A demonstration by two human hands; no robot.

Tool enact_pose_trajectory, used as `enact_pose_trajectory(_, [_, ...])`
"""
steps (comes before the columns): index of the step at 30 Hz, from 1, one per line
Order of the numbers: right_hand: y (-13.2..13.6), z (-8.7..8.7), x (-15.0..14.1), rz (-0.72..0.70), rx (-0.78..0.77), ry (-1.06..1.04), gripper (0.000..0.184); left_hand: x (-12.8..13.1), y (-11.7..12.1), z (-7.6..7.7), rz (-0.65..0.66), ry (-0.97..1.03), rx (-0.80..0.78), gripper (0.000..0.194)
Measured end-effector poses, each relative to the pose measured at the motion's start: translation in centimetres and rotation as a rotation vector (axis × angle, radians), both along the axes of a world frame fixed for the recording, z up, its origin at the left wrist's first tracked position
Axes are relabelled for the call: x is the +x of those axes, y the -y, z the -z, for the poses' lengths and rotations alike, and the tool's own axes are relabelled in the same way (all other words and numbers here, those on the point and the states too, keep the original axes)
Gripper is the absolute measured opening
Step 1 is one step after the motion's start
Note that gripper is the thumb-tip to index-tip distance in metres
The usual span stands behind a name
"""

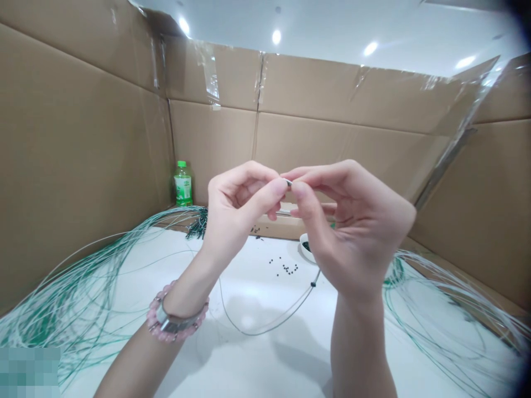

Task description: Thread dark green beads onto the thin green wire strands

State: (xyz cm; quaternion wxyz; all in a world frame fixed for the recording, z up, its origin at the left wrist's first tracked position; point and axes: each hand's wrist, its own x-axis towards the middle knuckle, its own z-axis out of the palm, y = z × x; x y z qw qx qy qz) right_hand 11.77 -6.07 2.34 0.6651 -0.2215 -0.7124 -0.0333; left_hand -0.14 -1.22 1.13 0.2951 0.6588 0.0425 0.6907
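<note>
In front of me my left hand (246, 204) and my right hand (344, 221) meet at the fingertips, thumb and forefinger pinched on each. Between them shows a tiny pale piece with a dark spot, probably part of a thin cord; the fingers cover most of it. A grey-green cord (257, 334) hangs in a loop below the hands, its upper parts hidden behind them. One black bead (313, 284) sits on the cord near its right side. Several loose black beads (288, 269) lie on the white tabletop (249, 365).
Behind my right hand stands a white bowl (304, 250) with dark contents. Bundles of green and white cords spread at left (91, 282) and right (435, 293). A green bottle (183, 185) stands at the back left. Cardboard walls (307, 132) enclose the table.
</note>
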Motion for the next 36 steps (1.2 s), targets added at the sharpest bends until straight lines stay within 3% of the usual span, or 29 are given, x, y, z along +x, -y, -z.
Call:
enact_pose_trajectory(5, [-0.09, 0.20, -0.30, 0.002, -0.034, -0.032, 0.010, 0.45, -0.03, 0.15, 0.014, 0.061, 0.024, 0.003])
enact_pose_trajectory(19, [0.65, -0.45, -0.42, -0.063, -0.199, -0.072, 0.008, 0.88, -0.73, 0.45, -0.021, 0.161, 0.132, 0.007])
enact_pose_trajectory(29, [0.76, -0.53, -0.34, -0.045, -0.160, -0.071, 0.012, 0.81, -0.09, 0.32, -0.213, 0.108, 0.097, 0.017])
enact_pose_trajectory(36, [0.38, -0.02, -0.49, -0.011, -0.110, -0.095, 0.005, 0.62, 0.00, 0.19, -0.329, 0.096, 0.176, 0.010])
